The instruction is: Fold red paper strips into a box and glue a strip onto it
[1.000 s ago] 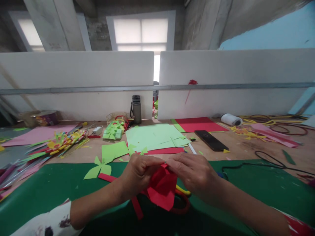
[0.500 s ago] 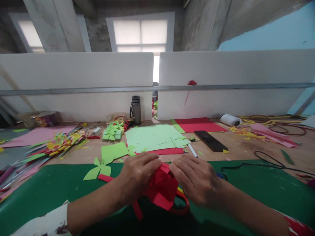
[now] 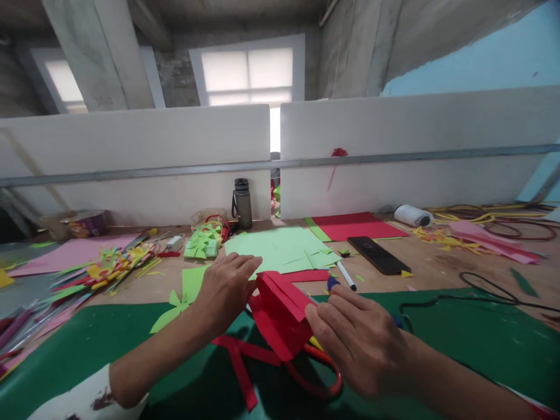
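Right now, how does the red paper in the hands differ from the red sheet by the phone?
The red paper is folded, raised and pinched by the right hand; the red sheet lies flat and untouched. The paper sits over the green mat, the sheet on bare wood. Both are red.

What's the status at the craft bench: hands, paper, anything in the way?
Left hand flat, fingers open, touching the folded red paper. Right hand pinching its right edge. Red-handled scissors and red paper strips lie underneath.
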The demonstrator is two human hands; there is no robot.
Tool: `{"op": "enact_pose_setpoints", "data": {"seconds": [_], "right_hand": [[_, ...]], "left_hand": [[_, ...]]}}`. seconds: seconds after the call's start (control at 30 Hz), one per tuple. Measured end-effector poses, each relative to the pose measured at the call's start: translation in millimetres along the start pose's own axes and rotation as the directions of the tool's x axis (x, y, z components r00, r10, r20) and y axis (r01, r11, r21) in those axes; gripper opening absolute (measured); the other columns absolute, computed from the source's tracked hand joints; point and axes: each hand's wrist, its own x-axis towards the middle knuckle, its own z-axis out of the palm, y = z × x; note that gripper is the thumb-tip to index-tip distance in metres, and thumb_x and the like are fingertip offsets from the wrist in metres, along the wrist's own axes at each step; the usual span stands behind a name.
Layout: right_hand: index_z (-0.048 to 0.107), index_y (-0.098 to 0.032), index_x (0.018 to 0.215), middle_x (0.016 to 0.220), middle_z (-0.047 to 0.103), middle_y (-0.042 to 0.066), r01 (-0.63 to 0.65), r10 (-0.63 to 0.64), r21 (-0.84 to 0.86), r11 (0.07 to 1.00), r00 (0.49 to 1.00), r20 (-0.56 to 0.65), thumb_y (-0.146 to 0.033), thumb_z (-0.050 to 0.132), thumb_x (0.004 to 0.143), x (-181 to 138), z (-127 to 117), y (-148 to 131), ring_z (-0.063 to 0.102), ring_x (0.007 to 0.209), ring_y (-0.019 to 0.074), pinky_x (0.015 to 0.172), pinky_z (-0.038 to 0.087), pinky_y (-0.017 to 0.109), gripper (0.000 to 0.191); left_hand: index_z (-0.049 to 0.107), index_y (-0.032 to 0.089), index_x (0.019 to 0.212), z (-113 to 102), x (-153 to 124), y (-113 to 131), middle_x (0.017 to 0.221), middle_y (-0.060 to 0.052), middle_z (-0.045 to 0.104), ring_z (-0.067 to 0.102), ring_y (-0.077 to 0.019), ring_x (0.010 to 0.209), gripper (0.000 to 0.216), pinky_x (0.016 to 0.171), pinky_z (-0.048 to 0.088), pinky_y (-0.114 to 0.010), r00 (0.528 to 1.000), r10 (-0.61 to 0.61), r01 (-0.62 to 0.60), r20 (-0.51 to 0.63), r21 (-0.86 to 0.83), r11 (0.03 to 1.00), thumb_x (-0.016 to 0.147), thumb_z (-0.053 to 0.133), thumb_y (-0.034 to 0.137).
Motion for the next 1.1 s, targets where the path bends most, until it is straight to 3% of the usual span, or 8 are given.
{"op": "enact_pose_setpoints", "data": {"seconds": [0.17, 0.3, 0.4, 0.57, 0.67, 0.77, 0.93, 1.1], "right_hand": [[0.062, -0.006, 0.084, 0.067, 0.063, 0.010, -0.009, 0.008, 0.023, 1.000, 1.000, 0.014, -0.004, 0.037, 0.077, 1, 0, -1, 0.056, 0.061, 0.0195, 0.064, 0.047, 0.040, 0.026], [0.062, -0.006, 0.085, 0.067, 0.063, 0.009, -0.007, 0.007, 0.029, 1.000, 1.000, 0.019, -0.004, 0.037, 0.077, 1, -2, -3, 0.055, 0.059, 0.0187, 0.067, 0.047, 0.041, 0.027], [0.062, -0.007, 0.084, 0.064, 0.061, 0.009, 0.003, -0.003, 0.028, 1.000, 1.000, 0.017, -0.005, 0.037, 0.078, 1, -2, -3, 0.053, 0.058, 0.0181, 0.069, 0.046, 0.040, 0.026], [0.062, -0.008, 0.081, 0.061, 0.056, 0.005, -0.043, 0.041, 0.067, 0.997, 0.999, 0.025, -0.003, 0.040, 0.080, 3, 5, -3, 0.046, 0.056, 0.0157, 0.062, 0.044, 0.036, 0.022], [0.062, -0.010, 0.080, 0.061, 0.052, 0.004, -0.154, 0.153, 0.146, 0.977, 0.988, 0.017, -0.004, 0.042, 0.082, 6, 7, -3, 0.042, 0.058, 0.0149, 0.056, 0.040, 0.031, 0.021], [0.062, -0.011, 0.073, 0.065, 0.053, 0.007, -0.267, 0.271, 0.192, 0.944, 0.962, 0.006, -0.005, 0.043, 0.083, 11, 6, -4, 0.043, 0.060, 0.0158, 0.052, 0.036, 0.029, 0.022], [0.065, -0.008, 0.077, 0.065, 0.055, 0.009, -0.181, 0.181, 0.117, 0.977, 0.983, 0.012, -0.007, 0.041, 0.083, 18, 3, -9, 0.048, 0.065, 0.0198, 0.059, 0.043, 0.035, 0.025], [0.066, -0.003, 0.081, 0.069, 0.058, 0.014, -0.141, 0.142, 0.066, 0.988, 0.990, -0.015, -0.002, 0.040, 0.081, 23, 0, -15, 0.055, 0.076, 0.0251, 0.067, 0.046, 0.042, 0.026]], "left_hand": [[0.064, 0.019, 0.099, -16, 5, -7, 0.096, -0.007, 0.070, 0.063, -0.0242, 0.085, 0.031, 0.075, 0.051, -0.039, 0.984, -0.058, 0.050, 0.168, 0.051, 0.997, 0.071, 0.066, 0.004], [0.064, 0.020, 0.097, -16, 7, -1, 0.096, -0.006, 0.069, 0.062, -0.0214, 0.086, 0.019, 0.076, 0.049, -0.037, 0.960, 0.140, -0.121, 0.241, -0.091, 0.988, 0.079, 0.063, 0.016], [0.063, 0.018, 0.097, -12, 7, 7, 0.098, -0.008, 0.068, 0.061, -0.0210, 0.087, 0.015, 0.074, 0.049, -0.036, 0.947, 0.245, -0.214, 0.207, -0.161, 0.963, 0.087, 0.052, 0.021], [0.062, 0.018, 0.099, -22, 8, 16, 0.103, -0.007, 0.067, 0.058, -0.0194, 0.093, 0.023, 0.078, 0.048, -0.034, 0.928, 0.308, -0.231, 0.210, -0.324, 0.918, 0.091, 0.040, 0.013], [0.061, 0.017, 0.105, -34, 8, 24, 0.105, -0.006, 0.066, 0.056, -0.0169, 0.096, 0.025, 0.082, 0.046, -0.031, 0.944, 0.263, -0.131, 0.200, -0.503, 0.854, 0.091, 0.041, 0.012], [0.064, 0.019, 0.099, -41, 5, 35, 0.102, -0.007, 0.065, 0.054, -0.0183, 0.093, 0.018, 0.079, 0.046, -0.031, 0.967, 0.163, -0.036, 0.194, -0.533, 0.845, 0.089, 0.050, 0.024], [0.064, 0.017, 0.074, -43, -2, 55, 0.077, -0.005, 0.060, 0.049, -0.0169, 0.073, 0.017, 0.063, 0.042, -0.029, 0.982, 0.029, 0.052, 0.187, -0.414, 0.909, 0.085, 0.052, 0.023], [0.066, 0.018, 0.073, -42, -5, 61, 0.070, -0.004, 0.058, 0.049, -0.0157, 0.069, 0.021, 0.059, 0.040, -0.026, 0.982, -0.043, 0.101, 0.186, -0.317, 0.943, 0.085, 0.049, 0.016]]}}
